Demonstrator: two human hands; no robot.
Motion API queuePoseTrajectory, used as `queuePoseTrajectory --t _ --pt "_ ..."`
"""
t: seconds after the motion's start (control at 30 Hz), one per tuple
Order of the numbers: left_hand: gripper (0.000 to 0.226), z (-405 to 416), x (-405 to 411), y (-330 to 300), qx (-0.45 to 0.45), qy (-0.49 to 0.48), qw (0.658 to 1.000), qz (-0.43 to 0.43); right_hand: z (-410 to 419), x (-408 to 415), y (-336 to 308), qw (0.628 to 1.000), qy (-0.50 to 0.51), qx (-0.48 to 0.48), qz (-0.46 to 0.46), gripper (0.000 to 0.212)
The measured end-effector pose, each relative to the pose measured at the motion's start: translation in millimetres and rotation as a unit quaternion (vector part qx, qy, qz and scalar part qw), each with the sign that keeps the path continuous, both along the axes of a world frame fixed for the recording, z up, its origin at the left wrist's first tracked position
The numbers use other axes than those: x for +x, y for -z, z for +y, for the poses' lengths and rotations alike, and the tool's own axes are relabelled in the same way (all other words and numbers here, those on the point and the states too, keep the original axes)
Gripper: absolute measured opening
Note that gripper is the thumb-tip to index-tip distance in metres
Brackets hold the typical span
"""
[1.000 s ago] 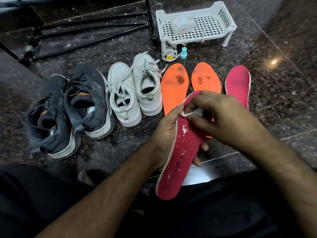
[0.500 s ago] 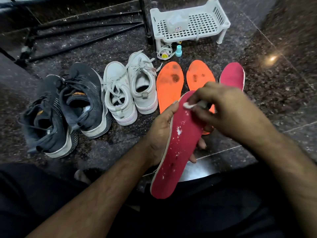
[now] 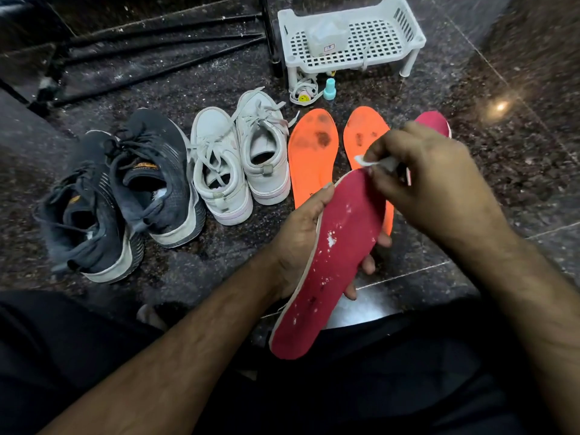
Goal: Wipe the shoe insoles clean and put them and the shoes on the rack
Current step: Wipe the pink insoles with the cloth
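My left hand [image 3: 301, 233] grips a red insole [image 3: 332, 262] from underneath, speckled with white bits. My right hand [image 3: 433, 180] pinches a small white wipe [image 3: 364, 161] just above the insole's toe end. Two stained orange insoles [image 3: 310, 158] [image 3: 361, 133] lie on the floor behind, and a second red insole [image 3: 434, 120] shows past my right hand. A pair of white sneakers [image 3: 238, 158] and a pair of black sneakers [image 3: 125, 189] stand to the left. The white plastic rack [image 3: 351, 36] is at the back.
A white packet [image 3: 326, 39] lies on the rack. A small teal bottle [image 3: 329, 89] and a coiled lace with a yellow tag [image 3: 303, 94] sit below the rack. Black tripod legs [image 3: 157, 58] cross the dark granite floor at the back left.
My right hand has lifted the wipe from the insole's surface up to just above its toe end. The left hand keeps holding the insole.
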State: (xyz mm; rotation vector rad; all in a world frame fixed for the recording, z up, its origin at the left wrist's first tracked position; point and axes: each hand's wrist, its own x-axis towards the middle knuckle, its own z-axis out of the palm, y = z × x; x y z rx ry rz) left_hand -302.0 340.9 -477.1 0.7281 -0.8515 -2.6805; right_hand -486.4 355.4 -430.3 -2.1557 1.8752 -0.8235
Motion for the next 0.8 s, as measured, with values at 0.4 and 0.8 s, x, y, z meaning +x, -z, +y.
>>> queuePoseTrajectory --t 0.4,0.8 --pt "0.073 -1.5 2.0 -7.3 0.031 -0.017 0.999 -0.040 10.0 20.5 3.2 0.972 -0.199 0.123 -0.002 0.014" --pt "0.062 -4.3 4.8 -3.7 0.026 -0.026 0.998 -0.059 18.5 38.3 5.3 0.961 -0.223 0.164 0.012 0.011"
